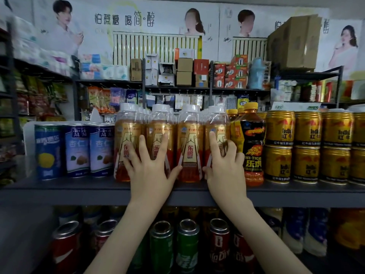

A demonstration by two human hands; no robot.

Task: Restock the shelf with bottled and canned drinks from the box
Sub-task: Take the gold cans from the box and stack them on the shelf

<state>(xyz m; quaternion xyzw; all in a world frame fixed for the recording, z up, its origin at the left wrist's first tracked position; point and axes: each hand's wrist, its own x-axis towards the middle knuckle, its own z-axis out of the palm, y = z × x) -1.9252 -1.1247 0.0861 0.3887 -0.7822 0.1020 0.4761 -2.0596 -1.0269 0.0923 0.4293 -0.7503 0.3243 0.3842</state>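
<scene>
On the shelf (79,191), my left hand (148,167) lies open, fingers spread flat against the row of gold-labelled bottles (189,151), while my right hand (225,167) grips the rightmost bottle (217,119), hemmed in by blue cans (75,151) to the left and a black bottle (253,147) and gold cans (280,147) to the right.

Light is soft, even and rather dim, with a cool cast. It is brightest on the posters (126,20) along the top wall. Under the shelf (59,192) deep shadow swallows the lower cans (187,244), only their tops catching light. Small glints sit on the gold cans (280,131) and on the clear necks of the bottles (189,143). The centre is sharpest, around the left hand (150,171) and right hand (227,169). Wide-angle distortion bows the shelf, and the left racks (11,95) smear into blur.
</scene>
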